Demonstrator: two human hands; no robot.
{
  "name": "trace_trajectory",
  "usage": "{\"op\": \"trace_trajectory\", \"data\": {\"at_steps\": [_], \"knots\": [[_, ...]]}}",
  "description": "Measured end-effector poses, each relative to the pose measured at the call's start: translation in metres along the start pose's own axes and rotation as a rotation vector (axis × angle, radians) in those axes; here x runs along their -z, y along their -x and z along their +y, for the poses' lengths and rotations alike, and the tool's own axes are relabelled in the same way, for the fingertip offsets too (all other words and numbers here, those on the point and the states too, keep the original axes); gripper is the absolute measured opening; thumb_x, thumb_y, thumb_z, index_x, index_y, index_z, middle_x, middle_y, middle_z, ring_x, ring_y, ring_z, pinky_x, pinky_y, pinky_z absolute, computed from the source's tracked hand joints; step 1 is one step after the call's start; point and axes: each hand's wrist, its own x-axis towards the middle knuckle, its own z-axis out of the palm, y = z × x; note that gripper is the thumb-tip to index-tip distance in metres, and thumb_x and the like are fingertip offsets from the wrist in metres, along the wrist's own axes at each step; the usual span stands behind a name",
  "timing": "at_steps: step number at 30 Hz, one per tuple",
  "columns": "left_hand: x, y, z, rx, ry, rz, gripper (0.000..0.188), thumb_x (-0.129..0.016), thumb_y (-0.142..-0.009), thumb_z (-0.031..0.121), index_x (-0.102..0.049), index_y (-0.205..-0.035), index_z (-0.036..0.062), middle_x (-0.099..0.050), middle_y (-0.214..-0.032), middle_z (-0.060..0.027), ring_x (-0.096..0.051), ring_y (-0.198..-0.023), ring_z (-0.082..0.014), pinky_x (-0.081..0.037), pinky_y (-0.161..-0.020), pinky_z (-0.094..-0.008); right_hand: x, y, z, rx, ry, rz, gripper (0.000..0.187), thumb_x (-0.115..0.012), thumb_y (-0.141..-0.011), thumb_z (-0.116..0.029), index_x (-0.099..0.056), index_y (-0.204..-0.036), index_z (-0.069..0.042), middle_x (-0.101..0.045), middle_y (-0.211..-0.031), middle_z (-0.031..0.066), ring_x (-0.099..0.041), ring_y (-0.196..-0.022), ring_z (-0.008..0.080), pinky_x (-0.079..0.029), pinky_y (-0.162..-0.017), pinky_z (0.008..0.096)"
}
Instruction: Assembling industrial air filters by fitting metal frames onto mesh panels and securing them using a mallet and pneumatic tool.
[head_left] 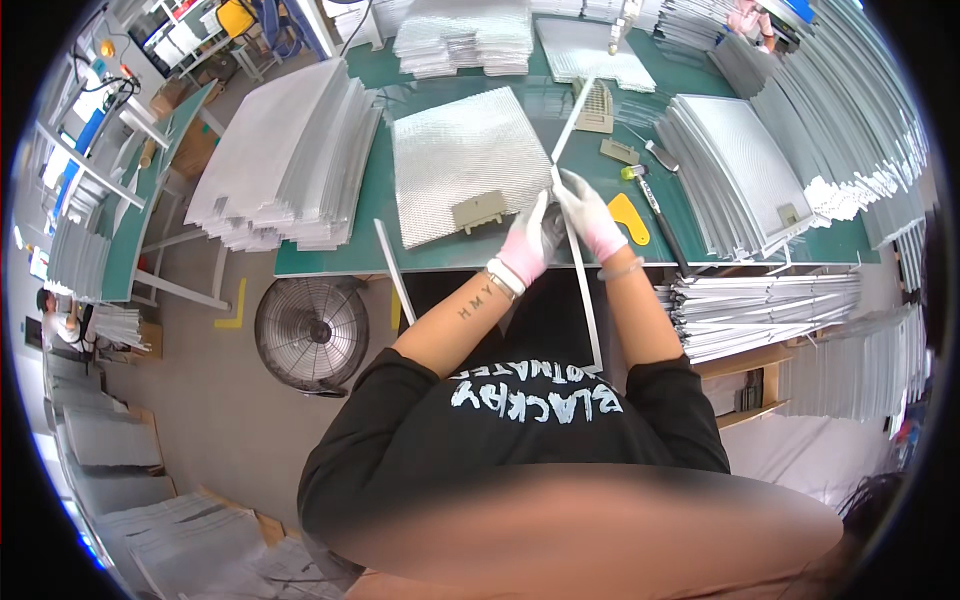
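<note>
Both of my hands, in white and pink gloves, meet at the front edge of the green table. My left hand (525, 243) and my right hand (590, 214) are closed on a thin, pale metal frame strip (578, 270). The strip runs from the table's far side down past my hands to a corner against my shirt. Another thin strip (395, 270) stands left of my forearm; whether it belongs to the same frame I cannot tell. Left of my hands lies a silver mesh panel (465, 150) with a beige plastic piece (478, 211) at its near edge.
Right of my hands lie a yellow tool (628, 220), a hammer (655, 212), a screwdriver (661, 156) and a beige piece (620, 151). Panel stacks stand left (280, 150) and right (735, 170) on the table (375, 250). A round fan (312, 335) stands on the floor.
</note>
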Motion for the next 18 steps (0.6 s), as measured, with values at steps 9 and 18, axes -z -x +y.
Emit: {"op": "trace_trajectory", "data": {"at_steps": [9, 18], "knots": [[0.008, 0.116, 0.148, -0.883, -1.795, 0.402, 0.035, -0.051, -0.098, 0.014, -0.054, -0.126, -0.006, -0.058, -0.125, -0.0231, -0.053, -0.122, -0.0323, -0.039, -0.107, -0.0403, 0.018, -0.033, 0.014, -0.198, -0.482, -0.187, 0.02, -0.059, -0.094, -0.013, -0.052, -0.11, -0.004, -0.049, -0.079, -0.0021, -0.048, -0.058, 0.0075, -0.049, -0.061, 0.0287], [0.005, 0.095, 0.212, -0.152, -0.739, -0.031, 0.065, -0.059, -0.092, 0.001, -0.028, -0.148, -0.0015, -0.054, -0.134, -0.0098, -0.048, -0.128, -0.0184, -0.039, -0.108, -0.0329, 0.017, -0.005, 0.005, -0.104, -0.511, -0.17, 0.029, -0.055, -0.095, -0.011, -0.047, -0.122, -0.004, -0.05, -0.087, 0.0005, -0.053, -0.073, 0.0107, -0.052, -0.075, 0.0344]]}}
